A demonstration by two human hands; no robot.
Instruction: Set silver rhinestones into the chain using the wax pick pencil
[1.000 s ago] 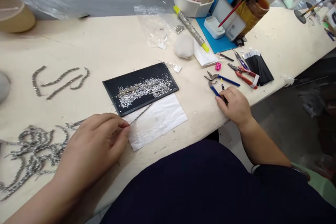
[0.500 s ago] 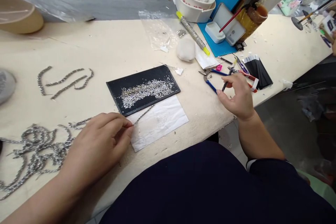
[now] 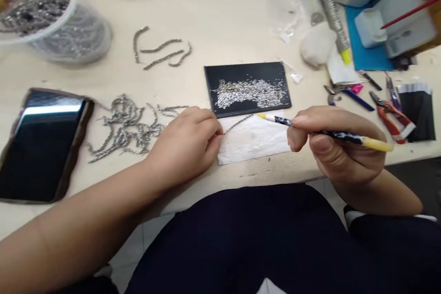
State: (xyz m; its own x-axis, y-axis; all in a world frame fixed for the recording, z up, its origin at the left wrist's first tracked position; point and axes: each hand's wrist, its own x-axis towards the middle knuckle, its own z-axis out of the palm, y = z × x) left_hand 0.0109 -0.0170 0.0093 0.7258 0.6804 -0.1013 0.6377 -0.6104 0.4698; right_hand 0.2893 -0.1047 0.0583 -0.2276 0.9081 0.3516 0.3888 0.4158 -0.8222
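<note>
Chain (image 3: 237,124) lying across the paper (image 3: 255,144), its end pinched between the fingers of my left hand (image 3: 184,147); rhinestone tray (image 3: 248,73) just above that paper; my right hand (image 3: 339,144) clenched around a pencil (image 3: 330,134), tip over the paper

head camera looks forward and down at hands (image 3: 184,144) (image 3: 339,144).

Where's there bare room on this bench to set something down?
The widest bare patch of bench lies behind the black board of small crystals, between the short chain pieces and the white cotton wad. It's crowded rightward, around the red-handled pliers and blue mat.
</note>
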